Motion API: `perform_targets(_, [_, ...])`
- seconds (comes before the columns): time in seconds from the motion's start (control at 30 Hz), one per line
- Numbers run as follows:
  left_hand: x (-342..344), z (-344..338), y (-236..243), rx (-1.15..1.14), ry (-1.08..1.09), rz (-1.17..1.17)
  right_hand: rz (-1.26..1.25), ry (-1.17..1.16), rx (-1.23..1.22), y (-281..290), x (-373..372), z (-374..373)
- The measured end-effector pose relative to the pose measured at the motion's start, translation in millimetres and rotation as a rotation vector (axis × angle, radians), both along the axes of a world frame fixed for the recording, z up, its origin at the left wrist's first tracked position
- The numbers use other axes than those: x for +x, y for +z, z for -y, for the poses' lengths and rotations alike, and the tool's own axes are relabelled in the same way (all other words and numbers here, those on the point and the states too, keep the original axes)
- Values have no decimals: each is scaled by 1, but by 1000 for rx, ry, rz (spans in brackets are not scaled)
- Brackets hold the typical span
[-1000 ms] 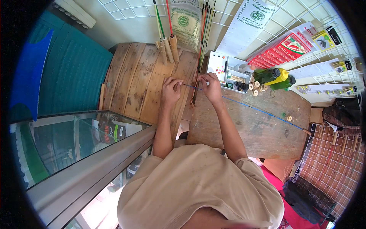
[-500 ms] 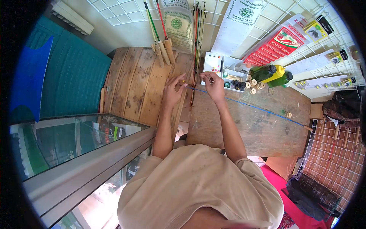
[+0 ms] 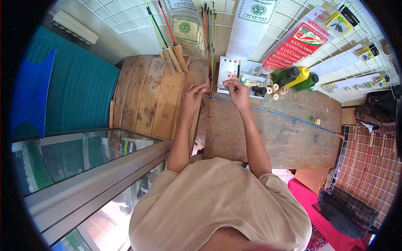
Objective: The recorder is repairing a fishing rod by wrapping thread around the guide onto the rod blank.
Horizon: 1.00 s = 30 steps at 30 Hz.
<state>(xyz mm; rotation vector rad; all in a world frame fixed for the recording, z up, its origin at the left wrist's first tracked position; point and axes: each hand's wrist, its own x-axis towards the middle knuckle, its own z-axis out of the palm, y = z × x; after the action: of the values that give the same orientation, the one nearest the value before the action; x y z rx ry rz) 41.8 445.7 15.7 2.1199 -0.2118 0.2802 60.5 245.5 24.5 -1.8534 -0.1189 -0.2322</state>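
Note:
A thin blue fishing rod (image 3: pixel 274 113) lies across the table, its slim tip reaching the fingers of my left hand (image 3: pixel 192 99). Those fingers are bent together, closed on the tip end. My right hand (image 3: pixel 239 95) is raised above the rod, just in front of the white compartment tray (image 3: pixel 221 88). Its thumb and fingertips are pinched; whatever is between them is too small to make out. Small coloured beads (image 3: pixel 231 76) sit in the tray's left section. Dark little bottles (image 3: pixel 258 90) stand in its front right compartment.
Wooden spools (image 3: pixel 275 88) and green bottles (image 3: pixel 307 82) stand right of the tray, beside a yellow bottle (image 3: pixel 300 75). Upright rods with cork handles (image 3: pixel 178 58) lean at the back left. More thin rods (image 3: pixel 210 50) stand behind the gap between the tables. A glass cabinet (image 3: pixel 96 167) flanks my left.
My right hand has shifted slightly, its fingertips now nearer the tray. A small yellow thing seen at my left fingertips no longer shows. The whole view has tilted a little.

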Motion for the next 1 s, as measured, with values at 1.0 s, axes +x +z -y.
perform_targets(1.0, [-9,-43,-7,-41,367,-44,-356,351,211,-9,8,-58])
